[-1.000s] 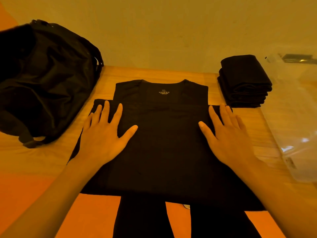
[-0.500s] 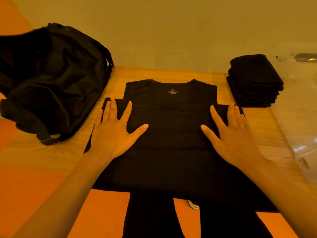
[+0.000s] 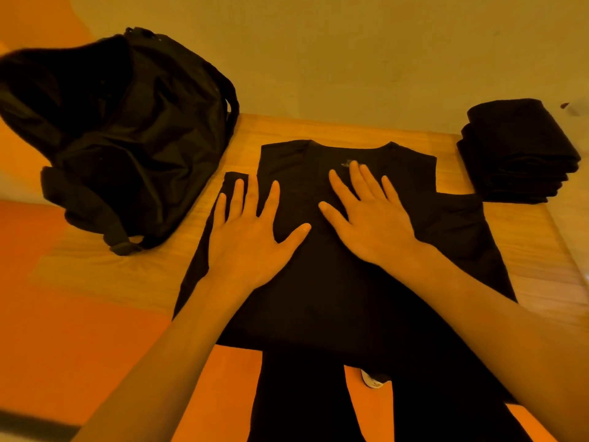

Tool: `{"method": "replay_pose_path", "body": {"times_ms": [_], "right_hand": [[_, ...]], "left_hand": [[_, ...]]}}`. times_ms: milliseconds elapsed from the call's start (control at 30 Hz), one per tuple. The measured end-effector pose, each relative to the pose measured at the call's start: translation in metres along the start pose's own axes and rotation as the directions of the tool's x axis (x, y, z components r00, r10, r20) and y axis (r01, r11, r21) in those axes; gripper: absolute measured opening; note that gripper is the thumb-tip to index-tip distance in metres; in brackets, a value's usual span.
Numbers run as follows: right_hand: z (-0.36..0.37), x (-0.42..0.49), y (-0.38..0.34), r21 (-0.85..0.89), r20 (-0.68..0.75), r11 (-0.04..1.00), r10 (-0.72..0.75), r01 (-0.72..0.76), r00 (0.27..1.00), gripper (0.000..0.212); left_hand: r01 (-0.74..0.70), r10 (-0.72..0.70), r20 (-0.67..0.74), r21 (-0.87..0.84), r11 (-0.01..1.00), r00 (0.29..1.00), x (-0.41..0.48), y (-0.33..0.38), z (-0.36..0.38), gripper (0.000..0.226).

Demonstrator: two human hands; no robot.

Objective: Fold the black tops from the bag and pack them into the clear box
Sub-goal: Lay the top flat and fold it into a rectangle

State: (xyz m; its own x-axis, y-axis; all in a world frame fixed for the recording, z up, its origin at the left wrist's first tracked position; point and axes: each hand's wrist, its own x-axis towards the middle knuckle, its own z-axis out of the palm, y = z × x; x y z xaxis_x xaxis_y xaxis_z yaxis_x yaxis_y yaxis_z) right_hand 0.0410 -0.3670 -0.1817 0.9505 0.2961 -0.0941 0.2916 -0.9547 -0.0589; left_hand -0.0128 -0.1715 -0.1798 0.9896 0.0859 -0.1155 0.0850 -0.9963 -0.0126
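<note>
A black top (image 3: pixel 398 263) lies flat on the wooden table (image 3: pixel 318 129), neckline toward the wall, short sleeves spread to both sides. My left hand (image 3: pixel 251 231) rests flat on its left part, fingers spread, reaching the left sleeve. My right hand (image 3: pixel 366 215) presses flat on the chest just below the neck label. A black bag (image 3: pixel 127 138) slumps at the table's left. A stack of folded black tops (image 3: pixel 519 151) sits at the right. The clear box is out of view.
The yellowish wall runs just behind the table. The floor below is orange. My dark trouser legs (image 3: pixel 302 400) and a white shoe tip (image 3: pixel 371 381) show under the table's front edge. Bare wood lies between the bag and the top.
My right hand slid from the top's right side to the middle under the collar. My left hand stayed on the left part. The camera turned left, putting the clear box out of frame.
</note>
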Motion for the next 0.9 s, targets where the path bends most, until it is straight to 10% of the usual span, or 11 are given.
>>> {"method": "replay_pose_path", "body": {"times_ms": [167, 433, 900], "right_hand": [[-0.011, 0.003, -0.005, -0.053, 0.063, 0.998, 0.024, -0.02, 0.998, 0.072], [-0.023, 0.06, -0.102, 0.031, 0.135, 0.883, -0.469, 0.469, 0.873, 0.058], [-0.015, 0.036, -0.101, -0.024, -0.063, 0.921, -0.39, 0.39, 0.919, 0.066]], "left_hand": [[-0.025, 0.01, -0.162, -0.094, 0.995, 0.987, -0.017, -0.001, -0.007, 0.095], [-0.014, -0.002, -0.17, -0.093, 0.996, 0.985, -0.103, -0.03, 0.018, 0.093], [0.043, -0.061, -0.126, -0.139, 0.989, 0.99, -0.115, -0.038, 0.018, 0.094]]}}
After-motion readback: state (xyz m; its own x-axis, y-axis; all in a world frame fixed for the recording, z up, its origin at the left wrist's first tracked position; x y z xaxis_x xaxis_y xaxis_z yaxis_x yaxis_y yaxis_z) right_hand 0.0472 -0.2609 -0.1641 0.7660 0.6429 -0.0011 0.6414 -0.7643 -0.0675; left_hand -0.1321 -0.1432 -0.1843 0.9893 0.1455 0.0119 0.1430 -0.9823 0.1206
